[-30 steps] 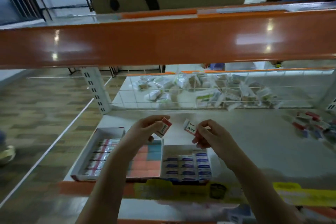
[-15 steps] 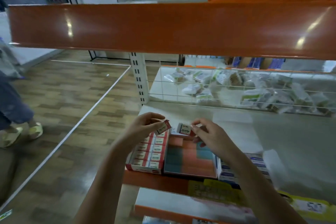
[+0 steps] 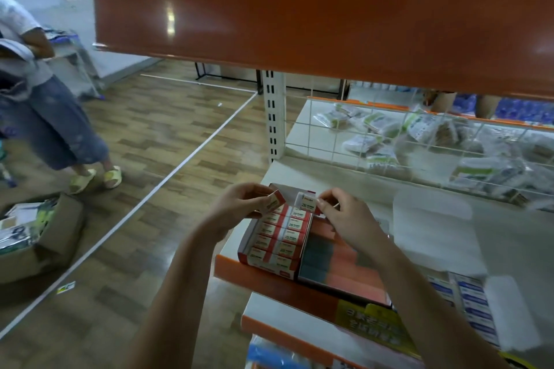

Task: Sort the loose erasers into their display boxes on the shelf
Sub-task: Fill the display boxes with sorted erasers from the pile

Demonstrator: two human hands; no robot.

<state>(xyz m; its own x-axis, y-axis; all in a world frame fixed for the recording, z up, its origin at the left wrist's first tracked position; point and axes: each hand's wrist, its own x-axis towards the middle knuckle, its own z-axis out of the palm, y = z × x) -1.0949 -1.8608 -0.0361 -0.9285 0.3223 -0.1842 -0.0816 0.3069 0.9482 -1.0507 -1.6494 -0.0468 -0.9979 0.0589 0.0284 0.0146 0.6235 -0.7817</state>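
Two erasers, one pinched in each hand (left hand (image 3: 236, 204), right hand (image 3: 344, 216)), hover at the red box's (image 3: 271, 259) twelve o'clock end; they should go in label-up, aligned with the rows.

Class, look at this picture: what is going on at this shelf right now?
A person is sorting erasers at a shop shelf. The left hand pinches one red-and-white eraser, and the right hand pinches another eraser. Both are held just above the far end of the red display box, which already holds rows of matching erasers. Neither eraser is in the box yet.
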